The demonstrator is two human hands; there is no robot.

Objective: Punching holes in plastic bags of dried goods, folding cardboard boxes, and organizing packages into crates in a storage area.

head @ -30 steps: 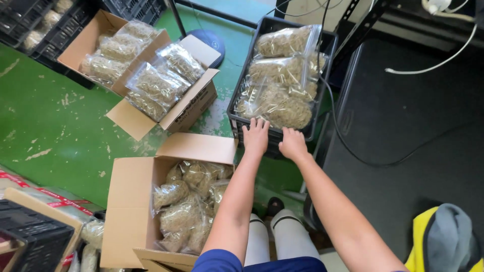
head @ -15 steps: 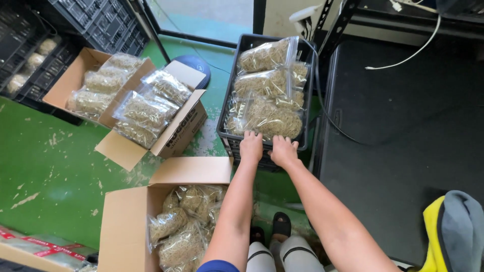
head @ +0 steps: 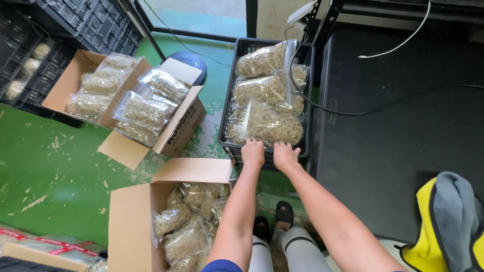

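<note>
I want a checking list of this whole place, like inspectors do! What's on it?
Surface: green painted floor, paint chipped in patches; a dark mat on the right.
Job's things: black plastic crate filled with clear bags of pale dried strands.
Clutter: near cardboard box and far cardboard box, both open and holding similar bags; a yellow and grey cloth item.
Grips: left hand and right hand rest side by side on the crate's near rim, fingers curled over it.
Cables: a black cable runs over the crate; a white cable lies beyond.
Surroundings: stacked black crates at top left.
</note>
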